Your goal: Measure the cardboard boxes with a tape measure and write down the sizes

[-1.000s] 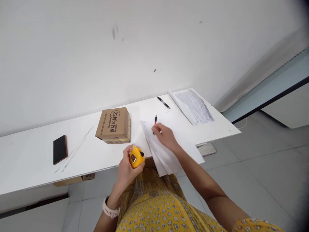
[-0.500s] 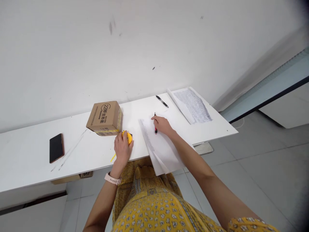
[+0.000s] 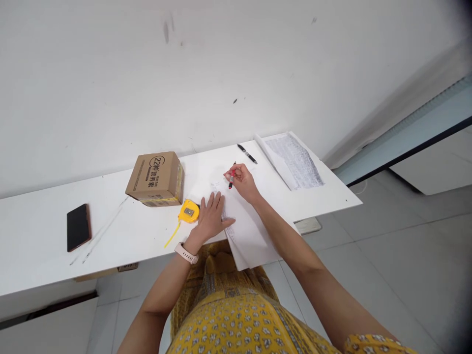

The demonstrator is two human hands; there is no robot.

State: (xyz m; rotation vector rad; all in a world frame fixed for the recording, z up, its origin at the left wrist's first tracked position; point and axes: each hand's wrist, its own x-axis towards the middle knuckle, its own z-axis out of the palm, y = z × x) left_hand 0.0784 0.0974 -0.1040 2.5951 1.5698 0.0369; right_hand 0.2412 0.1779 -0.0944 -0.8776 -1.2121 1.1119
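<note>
My right hand (image 3: pixel 241 180) grips a red pen (image 3: pixel 231 179) with its tip on the top of a white sheet of paper (image 3: pixel 249 231) that overhangs the table's front edge. Spread flat, my left hand (image 3: pixel 211 216) presses on the sheet's left edge. A yellow tape measure (image 3: pixel 189 211) lies just left of that hand, a short strip of yellow tape sticking out toward the front edge. A brown cardboard box (image 3: pixel 155 177) stands behind the tape measure.
A white table (image 3: pixel 44 255) runs along a white wall. A black phone (image 3: pixel 77 226) lies at the left, a black pen (image 3: pixel 247 154) and a printed paper stack (image 3: pixel 293 160) at the far right. Grey tiled floor lies to the right.
My left hand set the tape measure down beside the box, let go and moved right onto the paper. My right hand picked up the red pen and moved to the sheet's top.
</note>
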